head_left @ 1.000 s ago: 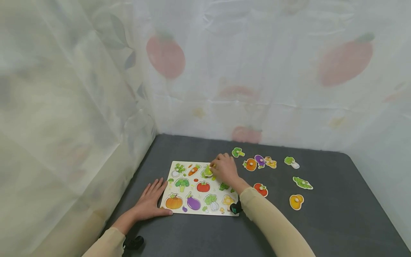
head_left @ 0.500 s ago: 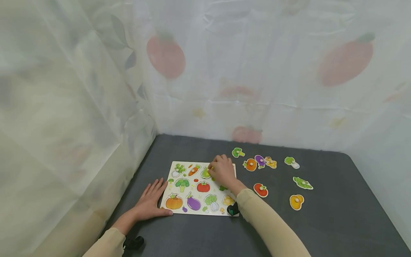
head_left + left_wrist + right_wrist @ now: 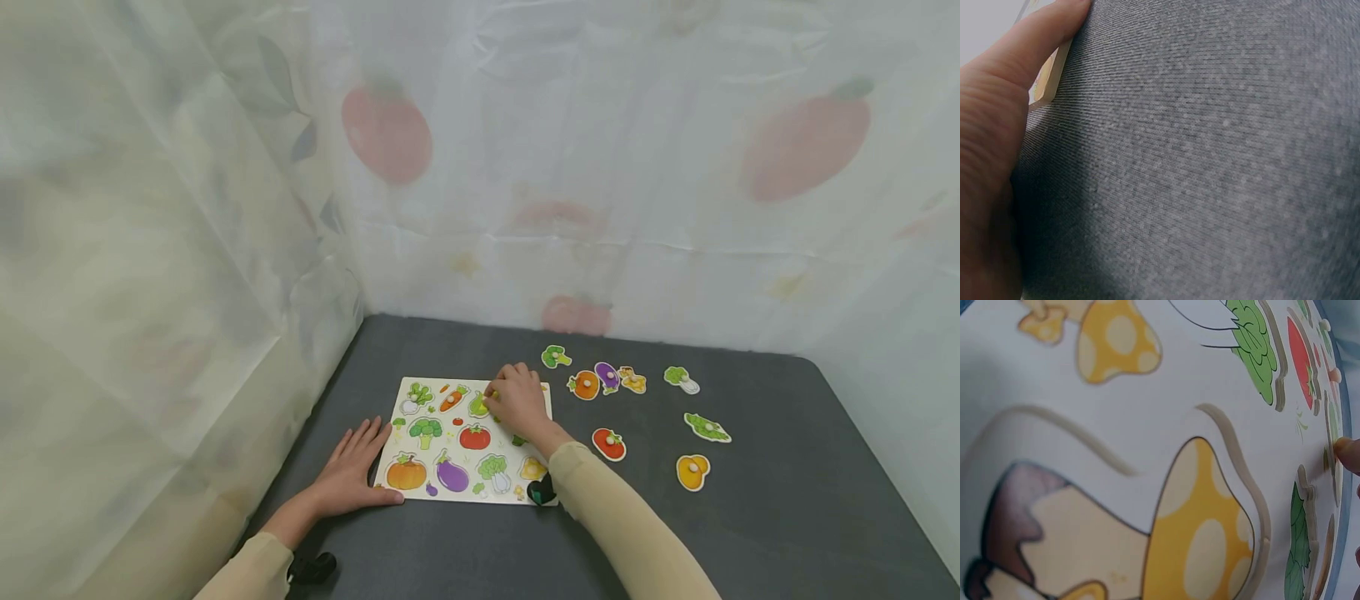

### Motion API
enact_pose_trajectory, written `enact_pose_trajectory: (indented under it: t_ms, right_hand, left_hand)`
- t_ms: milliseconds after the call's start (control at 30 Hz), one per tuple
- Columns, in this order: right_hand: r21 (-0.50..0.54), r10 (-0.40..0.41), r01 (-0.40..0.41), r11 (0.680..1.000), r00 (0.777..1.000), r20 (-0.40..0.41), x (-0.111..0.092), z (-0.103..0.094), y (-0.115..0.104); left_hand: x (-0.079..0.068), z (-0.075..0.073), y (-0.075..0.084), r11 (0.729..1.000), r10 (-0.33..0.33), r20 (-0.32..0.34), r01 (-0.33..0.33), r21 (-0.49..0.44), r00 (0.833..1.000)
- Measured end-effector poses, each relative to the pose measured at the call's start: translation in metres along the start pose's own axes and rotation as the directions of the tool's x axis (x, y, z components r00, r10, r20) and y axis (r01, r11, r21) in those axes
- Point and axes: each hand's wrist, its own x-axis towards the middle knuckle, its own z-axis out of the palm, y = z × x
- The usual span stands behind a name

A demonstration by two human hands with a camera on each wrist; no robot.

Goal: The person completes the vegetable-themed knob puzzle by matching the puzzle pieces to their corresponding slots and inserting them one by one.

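A white vegetable puzzle board point(image 3: 442, 421) lies on the dark table. With fingers spread, my left hand point(image 3: 348, 475) rests against its left edge, thumb along the near left corner. In the left wrist view the thumb point(image 3: 1041, 37) touches the board's edge. My right hand point(image 3: 521, 404) reaches across the board to its top row. Its fingertips pinch a green vegetable puzzle piece point(image 3: 477, 405), which lies over its printed place beside the carrot piece point(image 3: 452, 399). The right wrist view shows a fingertip point(image 3: 1347, 453) at that piece, above the board's mushroom recess point(image 3: 1204, 537).
Loose knobbed pieces lie right of the board: broccoli point(image 3: 556, 357), pumpkin point(image 3: 583, 384), eggplant point(image 3: 607, 377), mushroom point(image 3: 633, 380), cabbage point(image 3: 681, 379), pea pod point(image 3: 707, 427), tomato point(image 3: 609, 444) and a yellow one point(image 3: 692, 472). A turnip piece point(image 3: 415, 398) sits at the board's upper left.
My right hand has shifted slightly left, and the green piece, earlier askew over its printed shape, now lines up with it. My left hand has stayed still.
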Motion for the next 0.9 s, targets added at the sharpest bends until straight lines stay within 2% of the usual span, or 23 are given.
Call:
enact_pose_trajectory:
  t_ms: [700,800,900]
  right_hand:
    - [0.031,0.062,-0.063,0.998,0.997,0.035,-0.001,-0.001,-0.005]
    - [0.077,0.084,-0.087,0.993,0.996,0.035,-0.003,-0.009,0.0]
    - [0.165,0.113,-0.112,0.98,0.994,0.005,-0.006,-0.025,0.011]
  left_hand:
    - [0.0,0.0,-0.002,1.0,0.002,-0.001,-0.002,-0.015,1.0]
    - [0.0,0.0,-0.002,1.0,0.002,0.003,-0.002,-0.011,1.0]
    - [0.001,0.001,-0.002,1.0,0.003,0.005,-0.003,-0.01,1.0]
